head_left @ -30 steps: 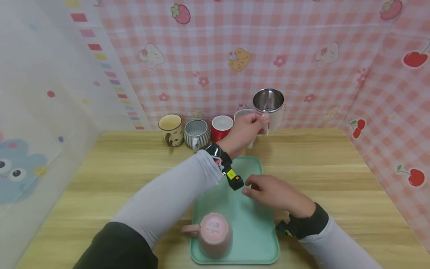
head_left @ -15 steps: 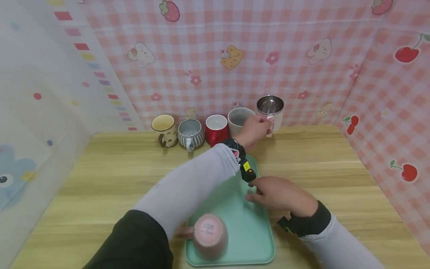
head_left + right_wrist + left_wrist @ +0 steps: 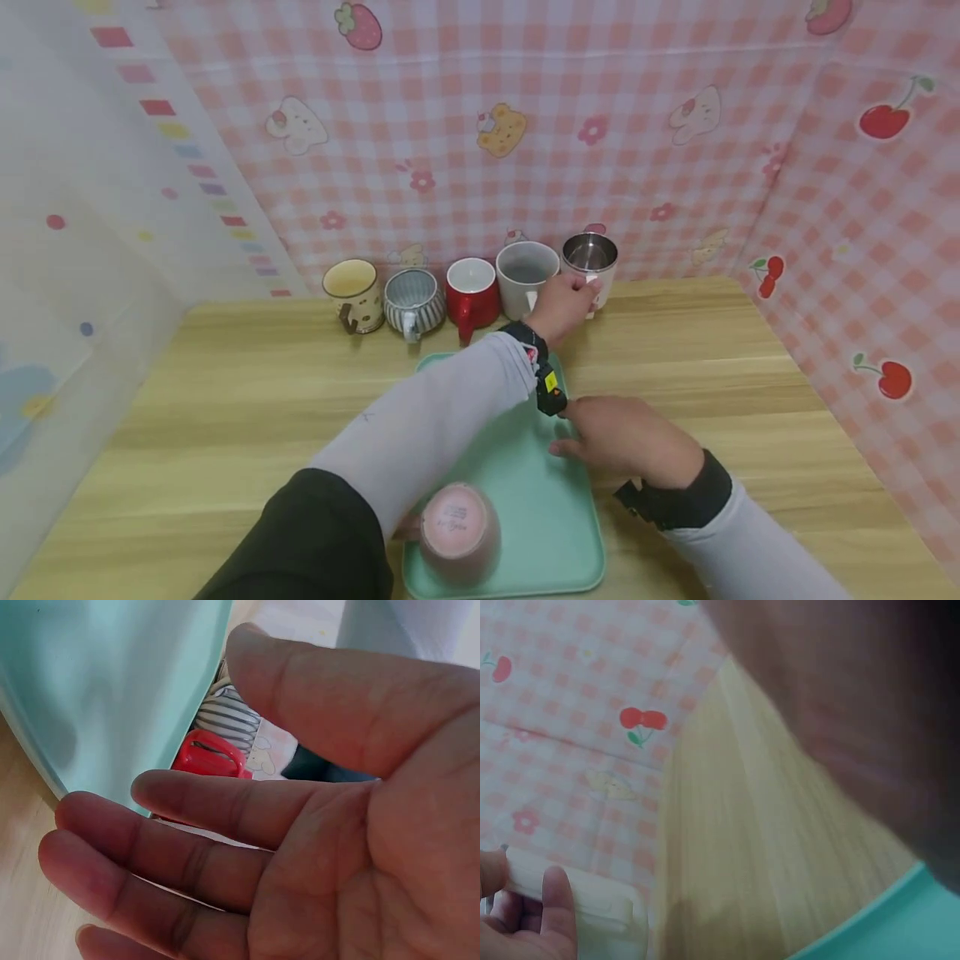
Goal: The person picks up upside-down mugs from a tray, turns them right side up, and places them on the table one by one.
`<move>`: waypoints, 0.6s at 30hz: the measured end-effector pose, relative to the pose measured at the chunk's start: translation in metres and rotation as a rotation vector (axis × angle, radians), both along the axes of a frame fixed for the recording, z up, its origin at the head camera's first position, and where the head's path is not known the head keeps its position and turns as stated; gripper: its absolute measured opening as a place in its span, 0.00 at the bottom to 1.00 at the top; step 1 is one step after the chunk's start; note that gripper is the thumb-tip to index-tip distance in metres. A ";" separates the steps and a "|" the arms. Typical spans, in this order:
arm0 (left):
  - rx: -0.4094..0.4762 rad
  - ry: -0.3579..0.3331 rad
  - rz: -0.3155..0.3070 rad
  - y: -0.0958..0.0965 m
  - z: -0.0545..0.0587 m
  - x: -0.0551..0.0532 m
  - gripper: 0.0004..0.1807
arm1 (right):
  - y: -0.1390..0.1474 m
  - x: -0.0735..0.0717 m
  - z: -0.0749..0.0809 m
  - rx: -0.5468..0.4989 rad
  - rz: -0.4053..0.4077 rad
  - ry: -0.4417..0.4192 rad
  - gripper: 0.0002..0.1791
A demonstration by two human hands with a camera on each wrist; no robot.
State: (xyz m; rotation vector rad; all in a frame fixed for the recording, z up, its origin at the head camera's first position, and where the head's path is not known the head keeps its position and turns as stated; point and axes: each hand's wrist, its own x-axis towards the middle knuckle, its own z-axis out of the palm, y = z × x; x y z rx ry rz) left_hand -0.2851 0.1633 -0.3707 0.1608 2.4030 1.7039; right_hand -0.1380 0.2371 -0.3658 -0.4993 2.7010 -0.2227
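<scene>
A white mug with a steel-lined inside [image 3: 590, 252] stands upright at the right end of a row of mugs by the back wall. My left hand [image 3: 562, 308] pinches its handle; in the left wrist view, fingers and thumb grip the pale handle [image 3: 592, 900]. My right hand [image 3: 630, 437] hovers over the right edge of the green tray [image 3: 525, 492], holding nothing. Its fingers lie relaxed in the right wrist view, palm visible [image 3: 322, 877]. A pink mug [image 3: 457, 533] sits upside down at the tray's near left corner, its handle partly hidden by my left sleeve.
Left of the white mug stand a grey-white mug [image 3: 517, 287], a red mug [image 3: 472, 296], a striped mug [image 3: 414, 304] and a spotted cream mug [image 3: 356, 296]. Behind them rises a pink checked cloth wall [image 3: 435, 100]; another cloth wall [image 3: 840, 250] bounds the wooden table on the right.
My left hand has lowered the steel-lined mug from in the air down into line beside the grey-white mug. My right hand has barely moved. The head view has shifted slightly right.
</scene>
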 end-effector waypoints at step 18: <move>-0.151 -0.030 0.040 0.010 -0.025 -0.005 0.19 | 0.012 -0.005 -0.002 0.055 0.007 -0.036 0.15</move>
